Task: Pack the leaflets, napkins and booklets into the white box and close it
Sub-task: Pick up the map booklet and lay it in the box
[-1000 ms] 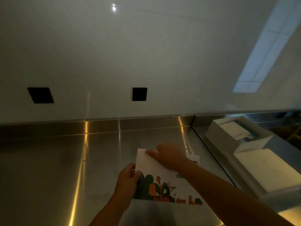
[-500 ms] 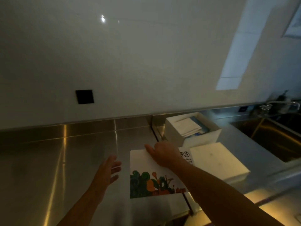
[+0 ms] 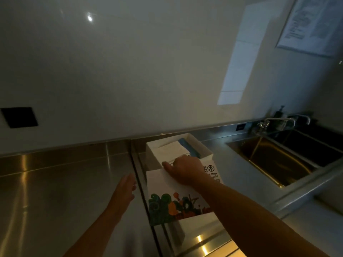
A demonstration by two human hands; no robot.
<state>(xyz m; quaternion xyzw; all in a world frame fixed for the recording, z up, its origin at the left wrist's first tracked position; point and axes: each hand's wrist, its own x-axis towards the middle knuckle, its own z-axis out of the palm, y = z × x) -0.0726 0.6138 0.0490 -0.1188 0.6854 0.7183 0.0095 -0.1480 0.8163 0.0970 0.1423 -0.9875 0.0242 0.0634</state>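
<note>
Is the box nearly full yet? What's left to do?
Partly. Done: white napkins and something blue lie inside the open white box. In hand: the right hand grips the colourful leaflet by its top edge, at the box's near side; the left hand hovers open, holding nothing. Left: the leaflet goes in, then the box gets closed.

Broad stretch of steel counter (image 3: 55, 191) on the left, room to swing a hand there. Ahead, the white box (image 3: 151, 156) stands open-topped, the wall (image 3: 130, 71) close behind, the booklet (image 3: 163, 186) in the right hand (image 3: 183, 169) blocking its near side. To the right, sink (image 3: 278, 160) and faucet (image 3: 278, 120) hem things in.
</note>
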